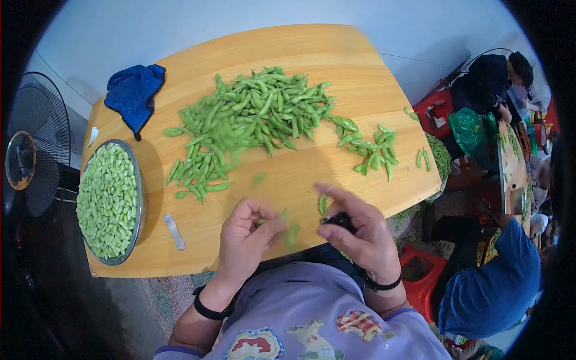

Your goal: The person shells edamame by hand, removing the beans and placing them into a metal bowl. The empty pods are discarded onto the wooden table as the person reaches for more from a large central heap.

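My left hand (249,237) is closed in a pinch at the table's front edge, with bits of a green soybean pod (283,214) showing at its fingertips. A blurred green pod piece (292,236) is just to the right of those fingers. My right hand (363,237) is curled around a small black object (341,222) whose kind I cannot make out; its index finger is stretched out. By that finger lies a single pod (323,204). Beyond both hands is a large pile of soybean pods (258,111), with a smaller cluster (375,150) on the right.
A metal bowl (141,198) full of shelled green beans stands at the table's left. A clear plastic strip (174,232) and a blue cloth (133,96) lie nearby. A fan (37,144) stands left; red stools (423,276) and other people (489,285) are at right.
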Motion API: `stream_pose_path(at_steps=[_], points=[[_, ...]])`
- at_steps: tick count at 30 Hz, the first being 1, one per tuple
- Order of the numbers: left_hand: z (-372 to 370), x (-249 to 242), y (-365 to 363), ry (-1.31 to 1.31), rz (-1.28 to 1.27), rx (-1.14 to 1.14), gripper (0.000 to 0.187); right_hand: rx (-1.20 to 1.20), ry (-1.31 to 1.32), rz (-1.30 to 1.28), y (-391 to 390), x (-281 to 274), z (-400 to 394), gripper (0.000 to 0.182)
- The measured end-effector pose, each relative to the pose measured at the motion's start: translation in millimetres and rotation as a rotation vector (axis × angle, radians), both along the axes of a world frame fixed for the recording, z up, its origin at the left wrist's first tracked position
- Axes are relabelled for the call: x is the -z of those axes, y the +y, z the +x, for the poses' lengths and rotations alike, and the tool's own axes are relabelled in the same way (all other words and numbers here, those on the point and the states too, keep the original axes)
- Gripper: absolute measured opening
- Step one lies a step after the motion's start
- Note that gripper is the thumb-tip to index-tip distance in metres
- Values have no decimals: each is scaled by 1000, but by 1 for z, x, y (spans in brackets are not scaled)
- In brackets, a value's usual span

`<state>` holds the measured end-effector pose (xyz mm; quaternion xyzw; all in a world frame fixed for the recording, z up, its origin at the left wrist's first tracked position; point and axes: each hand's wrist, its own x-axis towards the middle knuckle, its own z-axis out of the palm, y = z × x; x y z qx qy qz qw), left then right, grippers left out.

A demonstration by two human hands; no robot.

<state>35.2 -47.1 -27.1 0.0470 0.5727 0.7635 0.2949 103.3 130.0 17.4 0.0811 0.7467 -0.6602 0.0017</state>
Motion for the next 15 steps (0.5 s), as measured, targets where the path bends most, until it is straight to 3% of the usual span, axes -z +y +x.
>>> stream_pose_path(at_steps=[1, 3, 4, 6, 15], points=[[2, 0, 0, -2, 4, 4, 18, 4, -2, 4, 2, 1, -3, 42], [5, 0, 0, 334, -62, 68, 11, -244, -185, -199, 6, 5, -9, 39], [4, 0, -2, 333, -58, 69, 11, -258, -234, -339, 5, 4, -10, 32], [7, -3, -8, 456, -222, 152, 13, -278, -275, -353, 4, 7, -8, 29], [-3, -16, -10, 630, -342, 391, 17, -436, -277, -223, 5, 16, -14, 20]])
